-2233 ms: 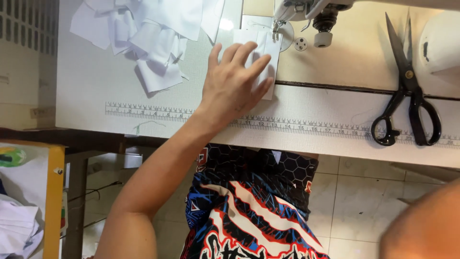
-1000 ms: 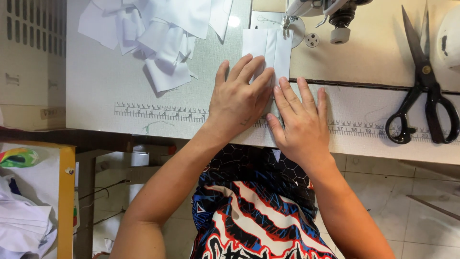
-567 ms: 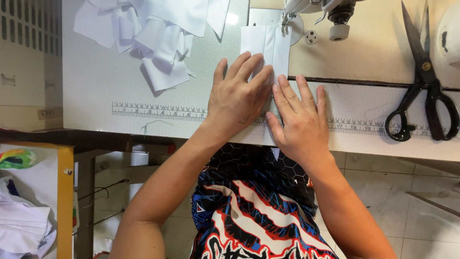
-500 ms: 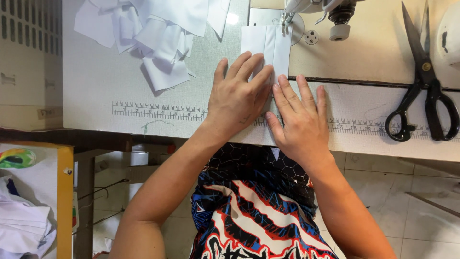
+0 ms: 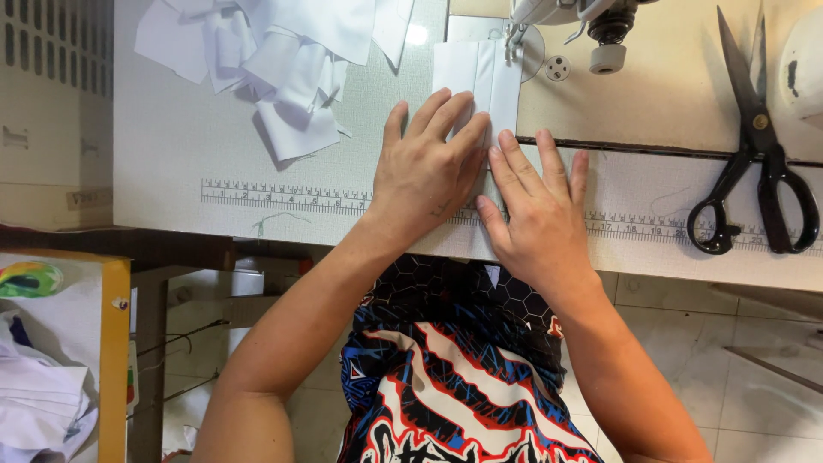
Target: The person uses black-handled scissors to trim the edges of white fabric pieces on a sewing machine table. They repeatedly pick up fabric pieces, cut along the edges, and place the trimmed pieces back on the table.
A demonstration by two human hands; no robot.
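Left hand [image 5: 426,176] flat, fingers spread, pressing down on a folded white fabric piece [image 5: 480,77] at upper centre of the frame. Right hand [image 5: 536,210] flat just beside it, fingers extended, pressing the same piece, index finger touching the left hand's edge. Neither hand gripping anything, both open and palm down. Fabric piece lying on the pale surface [image 5: 171,184], its far end reaching under the sewing machine foot [image 5: 519,30] at top centre. Heap of loose white cloth scraps [image 5: 274,51] at upper left. Black scissors [image 5: 754,163] at right, well apart from the hands. Printed ruler strip [image 5: 283,197] along the surface's near edge, passing beneath both hands.
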